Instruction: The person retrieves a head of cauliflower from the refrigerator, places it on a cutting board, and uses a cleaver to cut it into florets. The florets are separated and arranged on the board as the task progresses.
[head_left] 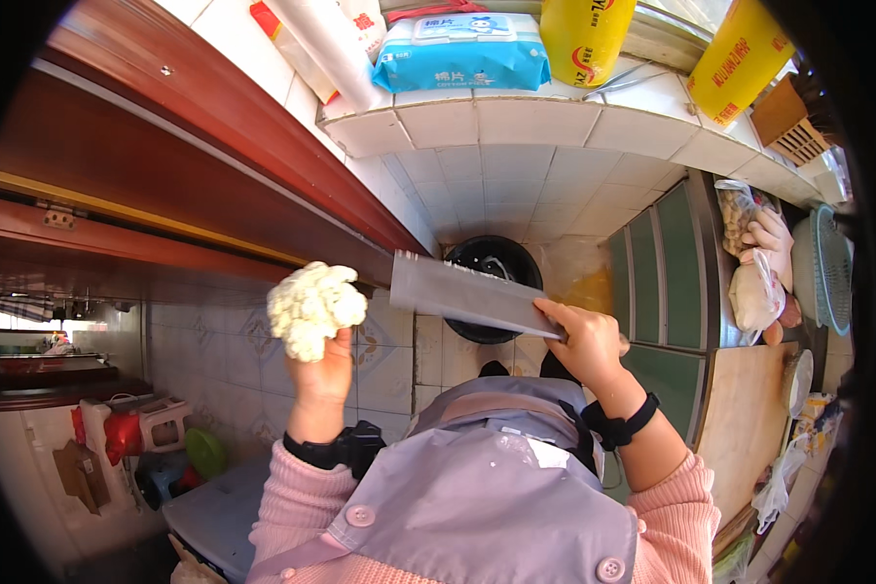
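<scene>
A piece of cauliflower [314, 310] is held up in my left hand [323, 379], its florets hiding most of the fingers. My right hand [584, 339] grips a kitchen cleaver [474, 296] with a broad metal blade that points left towards the cauliflower without touching it. Small white bits cling along the blade's far edge. Below the blade, a black round tub [493, 255] stands on the tiled floor, partly hidden by it. The cleaver's handle is mostly covered by my fingers.
Green-panelled cabinets [661, 270] stand at the right, under a counter with a wooden board [744, 423], bagged food [755, 292] and a blue plastic basket [834, 270]. A tiled ledge [533, 120] crosses ahead, bearing a wipes pack [463, 55]. A red-brown wooden door frame [263, 124] borders the left.
</scene>
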Tool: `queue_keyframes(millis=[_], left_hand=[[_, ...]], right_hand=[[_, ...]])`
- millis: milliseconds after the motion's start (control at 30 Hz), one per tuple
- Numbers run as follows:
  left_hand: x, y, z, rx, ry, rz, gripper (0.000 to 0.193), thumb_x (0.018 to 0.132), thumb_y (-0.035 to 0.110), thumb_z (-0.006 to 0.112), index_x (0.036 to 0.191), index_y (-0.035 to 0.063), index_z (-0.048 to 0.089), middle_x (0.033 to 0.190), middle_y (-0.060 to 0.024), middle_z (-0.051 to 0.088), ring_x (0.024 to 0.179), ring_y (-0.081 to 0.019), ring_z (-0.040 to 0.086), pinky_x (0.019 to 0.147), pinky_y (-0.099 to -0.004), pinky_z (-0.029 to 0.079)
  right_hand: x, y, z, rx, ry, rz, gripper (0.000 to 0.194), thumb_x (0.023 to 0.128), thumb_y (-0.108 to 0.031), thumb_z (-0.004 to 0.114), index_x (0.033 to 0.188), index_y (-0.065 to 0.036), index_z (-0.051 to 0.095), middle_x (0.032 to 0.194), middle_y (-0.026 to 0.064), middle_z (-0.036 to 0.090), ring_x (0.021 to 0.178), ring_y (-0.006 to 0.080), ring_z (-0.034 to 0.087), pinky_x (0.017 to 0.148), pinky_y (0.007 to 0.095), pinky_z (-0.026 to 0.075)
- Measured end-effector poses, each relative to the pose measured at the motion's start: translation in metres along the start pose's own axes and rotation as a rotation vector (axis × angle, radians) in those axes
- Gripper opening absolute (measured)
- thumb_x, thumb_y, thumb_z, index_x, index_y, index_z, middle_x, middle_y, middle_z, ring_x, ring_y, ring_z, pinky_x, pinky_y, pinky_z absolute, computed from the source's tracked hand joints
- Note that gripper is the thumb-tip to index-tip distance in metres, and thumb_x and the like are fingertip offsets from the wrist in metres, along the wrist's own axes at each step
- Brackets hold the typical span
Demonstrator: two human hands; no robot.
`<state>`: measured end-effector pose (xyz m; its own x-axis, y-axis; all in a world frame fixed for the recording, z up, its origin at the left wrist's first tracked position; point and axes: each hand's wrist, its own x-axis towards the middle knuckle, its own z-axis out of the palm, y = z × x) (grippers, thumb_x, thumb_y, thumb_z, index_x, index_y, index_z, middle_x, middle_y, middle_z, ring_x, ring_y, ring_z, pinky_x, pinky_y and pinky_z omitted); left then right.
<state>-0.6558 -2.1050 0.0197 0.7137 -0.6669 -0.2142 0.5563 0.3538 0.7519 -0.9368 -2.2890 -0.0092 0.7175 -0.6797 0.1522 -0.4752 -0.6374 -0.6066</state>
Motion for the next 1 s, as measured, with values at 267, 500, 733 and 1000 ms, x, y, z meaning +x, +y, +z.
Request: queue_keyframes(millis=[267,500,733,1000], left_hand=[[0.011,-0.034,0.053,0.374,-0.539,-0.358,0.04,0.1,0.028,0.047,0.134,0.0054,0.047,0.12,-0.014,0.062,0.091,-0.0203,0.062,0.074,-0.0366,0.055],[0.034,-0.081,0.087,0.142,-0.412,-0.477,0.04,0.102,0.03,0.044,0.135,0.0078,0.048,0.127,-0.011,0.06,0.113,-0.0195,0.059,0.096,-0.0372,0.05],[0.006,-0.1,0.107,0.178,-0.788,-0.687,0.058,0.089,0.025,0.069,0.139,0.0059,0.046,0.132,-0.0097,0.058,0.122,-0.0214,0.054,0.106,-0.0377,0.044],[-0.019,-0.126,0.143,0.65,-0.941,-0.286,0.046,0.102,0.029,0.048,0.143,0.0094,0.042,0.141,-0.0093,0.051,0.125,-0.0242,0.054,0.101,-0.0397,0.049]], right_hand=[[-0.024,0.006,-0.02,-0.431,0.022,-0.296,0.049,0.07,-0.012,0.069,0.119,-0.019,0.065,0.064,-0.003,0.044,0.06,0.0155,0.052,0.056,0.0315,0.039],[-0.065,-0.004,-0.05,-0.513,0.095,-0.316,0.043,0.072,-0.014,0.066,0.114,-0.02,0.067,0.062,-0.0035,0.041,0.056,0.0145,0.048,0.054,0.0309,0.036],[-0.119,0.003,-0.055,-0.516,0.185,-0.209,0.041,0.073,-0.019,0.066,0.114,-0.018,0.067,0.066,-0.0041,0.044,0.061,0.0128,0.051,0.057,0.0296,0.038],[-0.237,0.001,-0.061,-0.472,0.295,0.092,0.036,0.076,-0.016,0.065,0.112,-0.021,0.065,0.065,-0.0031,0.048,0.06,0.0144,0.054,0.058,0.029,0.04]])
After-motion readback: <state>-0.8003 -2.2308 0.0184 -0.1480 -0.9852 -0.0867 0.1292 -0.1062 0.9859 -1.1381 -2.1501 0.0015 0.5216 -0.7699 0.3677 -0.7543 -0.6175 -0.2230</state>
